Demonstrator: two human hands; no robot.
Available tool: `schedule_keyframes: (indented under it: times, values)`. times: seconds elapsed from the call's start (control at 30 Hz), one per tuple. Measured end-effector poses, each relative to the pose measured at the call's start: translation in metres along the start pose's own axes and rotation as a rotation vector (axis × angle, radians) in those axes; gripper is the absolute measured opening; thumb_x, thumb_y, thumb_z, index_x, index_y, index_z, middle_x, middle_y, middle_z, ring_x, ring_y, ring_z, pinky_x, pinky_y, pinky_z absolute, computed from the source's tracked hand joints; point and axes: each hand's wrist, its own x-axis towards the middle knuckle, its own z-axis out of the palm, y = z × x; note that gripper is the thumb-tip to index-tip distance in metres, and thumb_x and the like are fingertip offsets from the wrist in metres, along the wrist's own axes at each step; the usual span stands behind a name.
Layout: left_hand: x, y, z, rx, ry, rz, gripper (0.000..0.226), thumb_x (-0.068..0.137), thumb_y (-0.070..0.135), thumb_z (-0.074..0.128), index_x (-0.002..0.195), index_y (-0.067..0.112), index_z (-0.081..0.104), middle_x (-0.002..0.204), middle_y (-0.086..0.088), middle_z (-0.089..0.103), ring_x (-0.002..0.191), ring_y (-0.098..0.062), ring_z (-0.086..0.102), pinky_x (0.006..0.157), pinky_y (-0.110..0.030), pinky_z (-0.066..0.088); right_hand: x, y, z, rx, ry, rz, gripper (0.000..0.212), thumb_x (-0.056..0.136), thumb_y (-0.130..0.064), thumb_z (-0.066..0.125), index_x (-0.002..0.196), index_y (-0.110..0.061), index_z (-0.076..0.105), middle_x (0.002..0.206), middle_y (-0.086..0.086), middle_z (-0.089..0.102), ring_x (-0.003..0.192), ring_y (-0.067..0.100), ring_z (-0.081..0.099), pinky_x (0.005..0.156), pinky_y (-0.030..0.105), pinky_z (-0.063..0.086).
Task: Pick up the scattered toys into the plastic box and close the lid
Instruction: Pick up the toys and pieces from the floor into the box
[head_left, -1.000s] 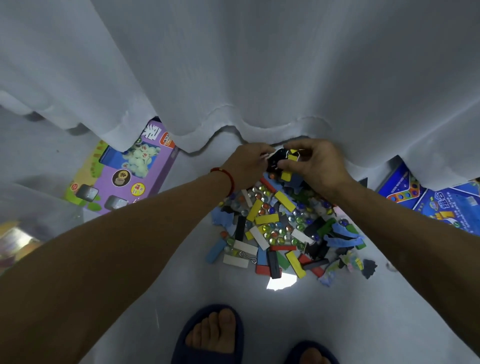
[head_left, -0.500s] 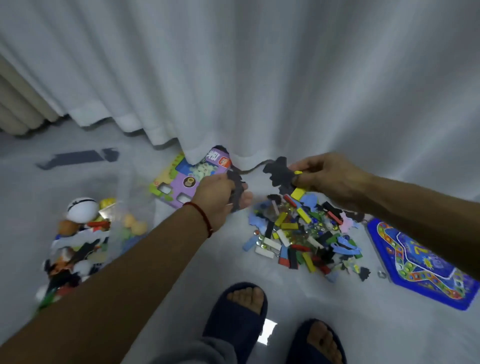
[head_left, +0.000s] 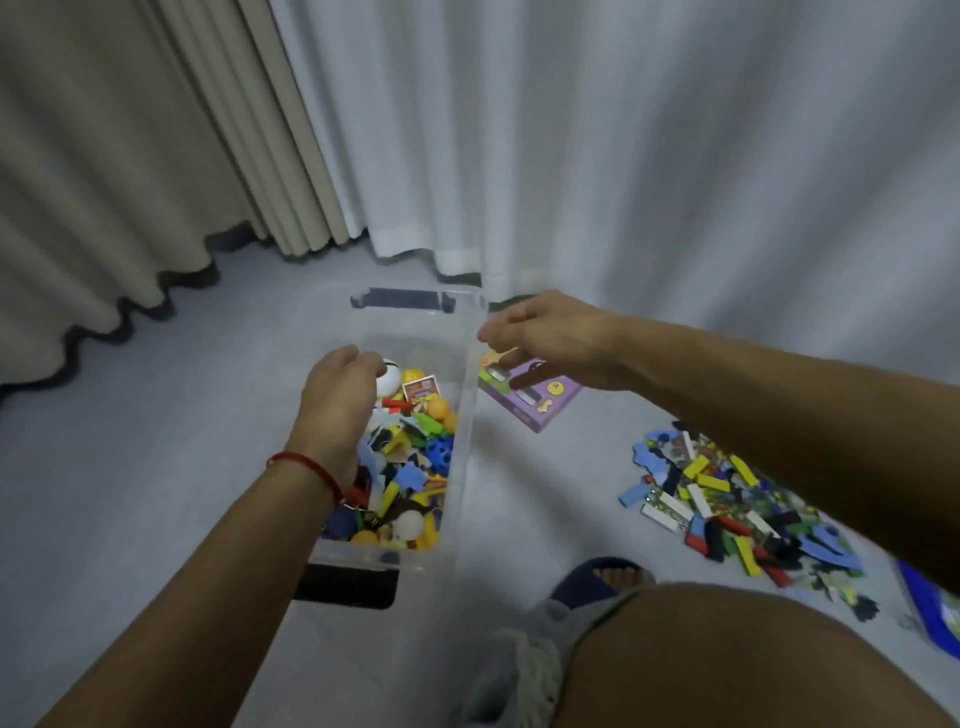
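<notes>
Clear plastic storage box (head_left: 464, 415) stands on the pale grey floor (head_left: 156, 441), near the curtains, with no lid on it. Its inside is partly filled with mixed small toys (head_left: 410, 467): colourful foam pieces, orange and white balls, a blue ball with holes. A dark latch (head_left: 345, 587) sits at the near end of the box and another dark latch (head_left: 402, 300) at the far end.

The person's left hand (head_left: 340, 400) hangs over the box, back upward, fingers bent downward loosely; I cannot tell whether it grips anything. A red string bracelet (head_left: 306, 465) goes around this wrist. The right hand (head_left: 550, 338) hovers at the far right corner of the box, fingers loosely curled, and nothing is seen inside them.

Just beside the box, on its right, lies a flat purple toy carton (head_left: 540, 405). Further right, well apart from the box, a scattered pile of coloured blocks and foam shapes (head_left: 727, 509) lies on the floor. A blue game board (head_left: 930, 613) shows at the right edge. White sheer curtain (head_left: 675, 156) and beige curtain (head_left: 130, 156) hang behind.
</notes>
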Motion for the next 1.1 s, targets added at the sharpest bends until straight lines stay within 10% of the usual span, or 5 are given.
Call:
schedule_keyframes:
  times: [0.1,0.47,0.77,1.1]
  values:
    - [-0.014,0.001,0.045,0.005,-0.127,0.097,0.04,0.084,0.019,0.055,0.122,0.016,0.061,0.112,-0.003,0.062,0.099,-0.022,0.06,0.085,-0.035,0.052,-0.037,0.018,-0.056,-0.246,0.028,0.041,0.024,0.097,-0.024,0.061,0.115,-0.009,0.069,0.115,0.013,0.068,0.095,0.021,0.064,0.083,0.035,0.059]
    - [-0.056,-0.111,0.277,0.611,-0.855,0.193,0.034,0.082,0.015,0.065,0.114,0.023,0.059,0.113,-0.002,0.057,0.099,-0.015,0.054,0.082,-0.025,0.046,-0.141,0.303,-0.148,-0.626,0.271,0.513,0.043,0.088,-0.03,0.067,0.129,-0.022,0.06,0.128,0.006,0.062,0.111,0.029,0.061,0.088,0.031,0.049]
    - [-0.026,-0.212,0.338,1.214,-0.788,0.694,0.106,0.067,0.051,0.078,0.151,0.031,0.016,0.149,-0.013,0.017,0.128,-0.036,0.027,0.098,-0.045,0.041,-0.117,0.439,-0.086,-0.506,0.563,0.461,0.097,0.071,-0.046,0.084,0.149,-0.037,0.026,0.152,0.008,0.023,0.13,0.034,0.042,0.098,0.048,0.051]
    - [-0.013,-0.219,0.364,0.976,-0.808,0.794,0.069,0.072,0.035,0.081,0.133,0.021,0.05,0.129,-0.012,0.04,0.112,-0.029,0.037,0.09,-0.036,0.042,-0.087,0.451,-0.114,-0.582,0.542,0.283,0.055,0.087,-0.029,0.074,0.136,-0.023,0.052,0.137,0.01,0.041,0.113,0.031,0.055,0.093,0.044,0.053]
